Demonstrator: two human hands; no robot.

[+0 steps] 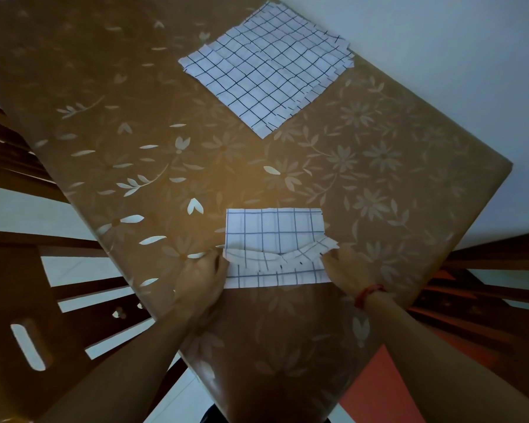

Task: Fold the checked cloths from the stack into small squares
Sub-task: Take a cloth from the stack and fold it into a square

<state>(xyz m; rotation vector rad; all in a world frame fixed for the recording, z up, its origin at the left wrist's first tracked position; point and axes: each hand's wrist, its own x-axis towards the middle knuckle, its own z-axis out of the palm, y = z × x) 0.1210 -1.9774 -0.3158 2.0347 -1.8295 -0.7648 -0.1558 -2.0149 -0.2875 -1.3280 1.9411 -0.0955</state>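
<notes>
A white cloth with dark checks (274, 230) lies on the table near me. Its near edge is lifted and curls over toward the far side, sagging in the middle. My left hand (203, 274) pinches the lifted edge at its left corner. My right hand (344, 268), with a red band at the wrist, pinches the right corner of that edge. A stack of flat checked cloths (266, 67) lies at the far side of the table, well away from both hands.
The table (141, 141) wears a brown cover with pale flowers and leaves. Wooden chairs stand at the left (22, 325) and right (486, 264). The table's right corner juts toward a pale wall. Light floor shows below the left chair.
</notes>
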